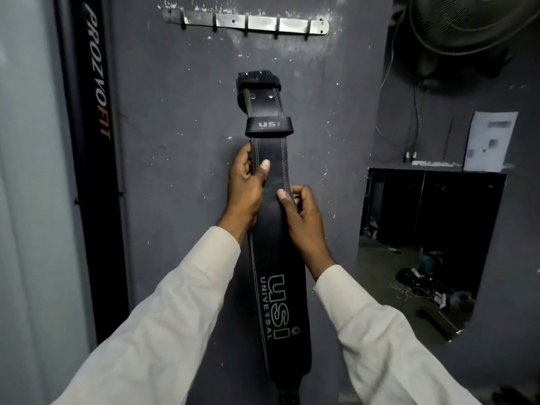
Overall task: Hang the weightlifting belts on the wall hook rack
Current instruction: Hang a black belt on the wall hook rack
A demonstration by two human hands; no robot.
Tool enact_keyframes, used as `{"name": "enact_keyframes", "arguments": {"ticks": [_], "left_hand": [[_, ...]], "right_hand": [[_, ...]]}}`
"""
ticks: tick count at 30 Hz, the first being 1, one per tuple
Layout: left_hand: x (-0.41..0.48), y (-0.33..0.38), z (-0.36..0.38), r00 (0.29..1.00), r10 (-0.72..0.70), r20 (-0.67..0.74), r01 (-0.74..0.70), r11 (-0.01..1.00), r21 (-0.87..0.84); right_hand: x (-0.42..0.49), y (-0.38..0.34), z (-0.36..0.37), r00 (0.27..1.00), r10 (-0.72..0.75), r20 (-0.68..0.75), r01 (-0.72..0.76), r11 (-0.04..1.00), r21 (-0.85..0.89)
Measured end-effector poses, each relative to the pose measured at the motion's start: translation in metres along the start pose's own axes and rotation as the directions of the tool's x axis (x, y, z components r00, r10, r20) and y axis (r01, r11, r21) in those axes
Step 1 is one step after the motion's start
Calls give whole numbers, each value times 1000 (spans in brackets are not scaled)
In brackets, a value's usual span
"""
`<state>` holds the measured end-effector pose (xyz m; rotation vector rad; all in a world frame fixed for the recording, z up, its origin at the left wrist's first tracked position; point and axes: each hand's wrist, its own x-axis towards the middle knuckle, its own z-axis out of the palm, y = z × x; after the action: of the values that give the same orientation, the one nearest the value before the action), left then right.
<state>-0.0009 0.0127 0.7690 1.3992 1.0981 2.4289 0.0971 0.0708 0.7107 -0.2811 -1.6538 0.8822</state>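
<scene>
A black leather weightlifting belt (270, 168) with white stitching and "USI UNIVERSAL" lettering stands upright in front of the grey wall, buckle end up. My left hand (245, 191) grips its left edge, thumb across the front. My right hand (302, 217) pinches its right edge a little lower. The belt's buckle sits well below the metal hook rack (248, 23), a steel strip with several dark hooks fixed high on the wall. No belt hangs on the rack. The belt's lower end runs down between my white sleeves and out of view.
A black "PROZYOFIT" banner (93, 141) stands along the wall's left edge. A wall fan (467, 30) is mounted at the upper right. Below it a mirror or opening (423, 244) shows a floor with scattered items. A white paper (491, 141) leans on a ledge.
</scene>
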Motion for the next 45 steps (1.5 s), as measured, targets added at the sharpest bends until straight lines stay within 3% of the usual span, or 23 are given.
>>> {"name": "enact_keyframes", "arguments": {"ticks": [7, 11, 15, 24, 36, 41, 43, 45], "left_hand": [[18, 10, 4, 999, 15, -30, -15, 1000, -8], [19, 14, 11, 999, 26, -22, -26, 1000, 1], [22, 16, 15, 999, 36, -11, -36, 999, 13], [26, 18, 16, 1000, -13, -10, 13, 999, 30], [19, 25, 17, 999, -34, -35, 34, 999, -1], [19, 24, 13, 999, -41, -13, 42, 999, 7], [19, 23, 11, 998, -61, -2, 61, 998, -1], [17, 20, 10, 997, -83, 2, 83, 996, -22]], "right_hand": [[-3, 11, -14, 981, 84, 173, -109, 984, 140], [-8, 14, -21, 989, 56, 133, -74, 988, 135], [-17, 19, -30, 960, 146, 239, -192, 964, 182], [-55, 50, -42, 916, 243, 320, -333, 904, 267], [-109, 94, -57, 823, 373, 428, -496, 840, 222], [-121, 113, -58, 728, 431, 533, -554, 828, 87], [-107, 102, -51, 783, 437, 443, -562, 802, 204], [-74, 78, -41, 895, 384, 228, -441, 840, 316]]}}
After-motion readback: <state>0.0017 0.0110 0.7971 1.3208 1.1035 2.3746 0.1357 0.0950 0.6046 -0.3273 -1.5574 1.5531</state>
